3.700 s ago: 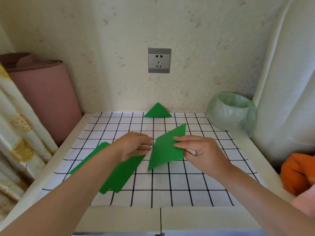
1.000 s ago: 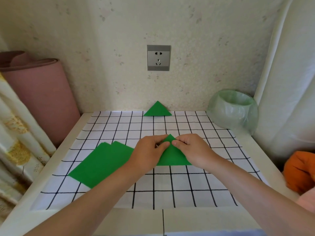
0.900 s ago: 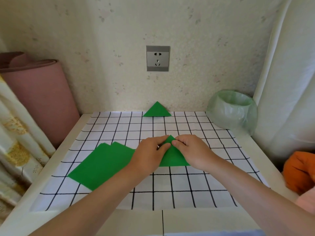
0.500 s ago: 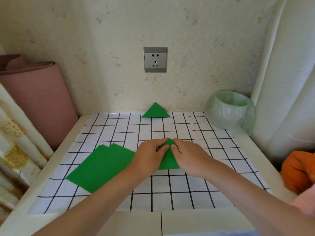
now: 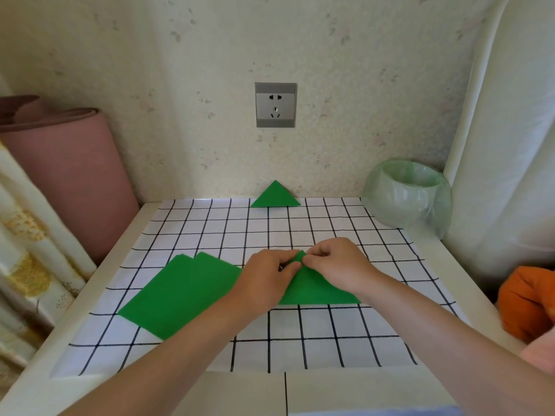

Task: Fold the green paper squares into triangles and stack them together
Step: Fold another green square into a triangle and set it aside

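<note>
- While its far tip is pinched by left hand (image 5: 267, 277) and right hand (image 5: 336, 265) together, the folded triangle (image 5: 312, 291) lies flat on the grid mat (image 5: 330, 229), long edge nearest the person.
- The finished triangle (image 5: 274, 196) stands straight ahead, equidistant from both.

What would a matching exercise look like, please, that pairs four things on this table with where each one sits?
Things
1. finished triangle
2. triangle being folded
3. unfolded green squares
4. bag-lined bin

Places
A. at the far right corner of the table
B. pinched at its tip by the left hand and the right hand
C. flat on the grid mat, left of the hands
D. at the far edge, below the wall socket

Pairs: 1-D, 2-B, 3-C, 4-A.
</note>
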`<state>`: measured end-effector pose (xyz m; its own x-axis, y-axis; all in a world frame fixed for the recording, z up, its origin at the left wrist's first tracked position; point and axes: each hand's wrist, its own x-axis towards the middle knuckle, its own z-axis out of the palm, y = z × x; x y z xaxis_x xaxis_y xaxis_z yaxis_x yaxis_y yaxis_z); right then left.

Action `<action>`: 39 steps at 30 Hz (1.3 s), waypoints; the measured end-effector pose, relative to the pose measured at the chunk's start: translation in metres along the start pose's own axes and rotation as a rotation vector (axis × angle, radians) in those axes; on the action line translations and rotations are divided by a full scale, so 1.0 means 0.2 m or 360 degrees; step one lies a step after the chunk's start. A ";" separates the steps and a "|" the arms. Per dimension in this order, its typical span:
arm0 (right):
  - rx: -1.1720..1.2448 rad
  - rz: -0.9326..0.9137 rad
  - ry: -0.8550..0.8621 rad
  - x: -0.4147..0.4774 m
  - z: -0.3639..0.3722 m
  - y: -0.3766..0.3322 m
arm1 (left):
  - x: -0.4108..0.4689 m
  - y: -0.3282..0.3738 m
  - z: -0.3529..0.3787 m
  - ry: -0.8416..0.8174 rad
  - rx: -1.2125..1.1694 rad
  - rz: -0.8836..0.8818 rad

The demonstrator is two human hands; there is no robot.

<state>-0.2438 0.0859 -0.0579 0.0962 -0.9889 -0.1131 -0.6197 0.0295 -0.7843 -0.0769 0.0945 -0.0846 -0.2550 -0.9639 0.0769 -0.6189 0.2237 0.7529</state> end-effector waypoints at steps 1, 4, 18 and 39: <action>0.0033 0.0041 -0.0033 0.01 0.00 0.00 | 0.00 -0.01 0.00 -0.0035 0.0021 -0.0032; 0.0066 0.0105 -0.0086 0.02 0.02 0.02 | 0.01 -0.02 -0.02 -0.0155 0.0028 -0.0076; -0.0952 -0.0051 -0.0060 0.06 0.16 0.08 | 0.00 -0.01 0.00 -0.0314 0.0528 -0.0365; -0.1230 -0.0555 0.0023 -0.04 0.11 0.10 | -0.01 -0.04 0.02 -0.0145 0.0687 0.0135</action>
<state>-0.2400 0.0967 -0.0854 0.3741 -0.9248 0.0695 -0.9150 -0.3803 -0.1346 -0.0734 0.0951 -0.0938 -0.3706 -0.9272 0.0541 -0.8415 0.3599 0.4030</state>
